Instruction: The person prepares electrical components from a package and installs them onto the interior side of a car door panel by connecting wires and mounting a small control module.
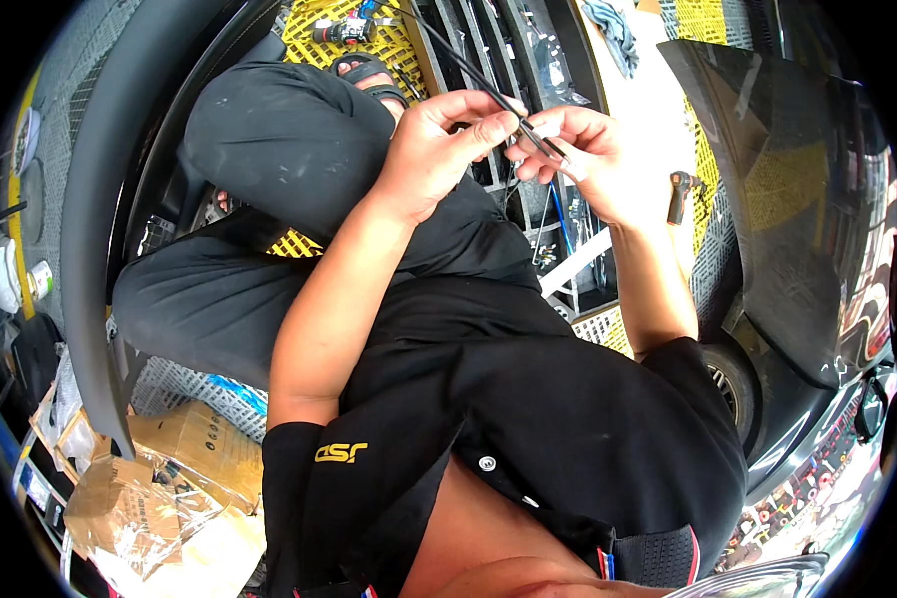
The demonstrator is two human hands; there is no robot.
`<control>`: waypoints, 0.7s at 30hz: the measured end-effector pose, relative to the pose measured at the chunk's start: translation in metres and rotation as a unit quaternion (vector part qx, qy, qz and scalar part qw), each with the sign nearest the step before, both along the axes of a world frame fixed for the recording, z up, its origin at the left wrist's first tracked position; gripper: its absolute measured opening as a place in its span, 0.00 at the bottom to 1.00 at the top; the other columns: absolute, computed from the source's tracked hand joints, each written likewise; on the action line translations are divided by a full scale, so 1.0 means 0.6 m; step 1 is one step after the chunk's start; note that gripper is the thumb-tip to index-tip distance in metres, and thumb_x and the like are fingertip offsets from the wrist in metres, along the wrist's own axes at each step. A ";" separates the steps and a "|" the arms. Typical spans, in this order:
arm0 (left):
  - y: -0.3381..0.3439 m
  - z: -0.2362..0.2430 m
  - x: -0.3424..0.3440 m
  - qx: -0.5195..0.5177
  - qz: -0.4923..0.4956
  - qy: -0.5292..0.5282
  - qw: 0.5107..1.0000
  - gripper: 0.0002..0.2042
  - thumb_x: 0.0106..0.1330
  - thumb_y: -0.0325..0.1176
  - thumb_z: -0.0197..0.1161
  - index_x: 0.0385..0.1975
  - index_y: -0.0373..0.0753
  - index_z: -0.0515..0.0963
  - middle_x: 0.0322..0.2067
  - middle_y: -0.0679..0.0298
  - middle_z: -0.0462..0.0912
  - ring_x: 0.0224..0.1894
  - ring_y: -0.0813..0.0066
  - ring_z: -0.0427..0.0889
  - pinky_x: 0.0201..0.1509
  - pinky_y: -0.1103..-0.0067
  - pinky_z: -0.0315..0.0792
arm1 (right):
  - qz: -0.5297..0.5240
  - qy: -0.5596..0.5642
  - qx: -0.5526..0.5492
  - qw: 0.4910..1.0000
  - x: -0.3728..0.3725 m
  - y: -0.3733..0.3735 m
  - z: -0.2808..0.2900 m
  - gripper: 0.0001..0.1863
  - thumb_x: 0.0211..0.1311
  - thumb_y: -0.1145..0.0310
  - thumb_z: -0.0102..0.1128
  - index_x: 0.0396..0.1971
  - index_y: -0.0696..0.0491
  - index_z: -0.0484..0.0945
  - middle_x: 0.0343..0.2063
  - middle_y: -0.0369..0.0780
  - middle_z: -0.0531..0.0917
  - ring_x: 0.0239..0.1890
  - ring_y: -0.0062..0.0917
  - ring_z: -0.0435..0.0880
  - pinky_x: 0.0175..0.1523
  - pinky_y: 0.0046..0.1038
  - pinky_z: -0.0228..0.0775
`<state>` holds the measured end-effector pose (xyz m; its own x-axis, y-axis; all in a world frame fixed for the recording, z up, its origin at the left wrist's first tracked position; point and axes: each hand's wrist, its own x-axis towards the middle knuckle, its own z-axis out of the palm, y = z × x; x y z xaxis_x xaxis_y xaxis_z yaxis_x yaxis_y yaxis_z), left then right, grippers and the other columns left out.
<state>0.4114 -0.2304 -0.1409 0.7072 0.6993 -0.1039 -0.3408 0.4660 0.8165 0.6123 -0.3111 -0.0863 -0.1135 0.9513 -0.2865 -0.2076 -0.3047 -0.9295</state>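
Thin black cables (455, 55) run down from the top of the view to my two raised hands. My left hand (450, 145) pinches them between thumb and fingers. Close beside it, my right hand (580, 151) is closed on their lower ends (551, 148). Exactly how the ends are finished, and whether something small is between the right fingertips, I cannot make out. Below the hands lies a long black tray (534, 95) with dividers, holding loose small parts and a blue wire (560, 211).
My bent legs (289, 130) fill the left. A dark curved panel (99, 209) rises beyond them. A glossy dark car (787, 229) stands at right, with a cordless drill (679, 197) nearby. Cardboard boxes (194, 448) sit lower left; a red-and-black tool (345, 31) lies on the yellow floor grating.
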 end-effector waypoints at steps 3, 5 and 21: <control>-0.003 0.003 0.001 0.002 0.029 -0.029 0.999 0.07 0.71 0.28 0.65 0.45 0.35 0.84 0.34 0.71 0.85 0.30 0.90 0.74 0.33 0.89 0.66 | -0.015 -0.079 -0.021 0.997 -0.017 0.005 0.000 0.14 0.71 0.68 0.60 0.47 0.63 0.79 0.39 0.44 0.88 0.37 0.24 0.89 0.42 0.22 0.81; -0.002 0.000 0.001 0.010 0.044 -0.017 0.999 0.08 0.71 0.28 0.65 0.46 0.35 0.84 0.33 0.71 0.85 0.30 0.89 0.74 0.33 0.88 0.66 | -0.039 -0.114 -0.027 0.992 -0.030 0.007 0.005 0.14 0.71 0.66 0.60 0.45 0.63 0.79 0.36 0.42 0.89 0.37 0.20 0.89 0.40 0.20 0.79; 0.002 0.007 -0.018 -0.081 -0.125 -0.110 0.983 0.06 0.75 0.30 0.59 0.44 0.36 0.78 0.37 0.67 0.83 0.33 0.85 0.77 0.38 0.84 0.70 | 0.107 0.304 -0.188 0.928 -0.018 0.003 -0.057 0.10 0.67 0.65 0.62 0.31 0.57 0.79 0.18 0.38 0.81 0.14 0.20 0.78 0.19 0.19 0.69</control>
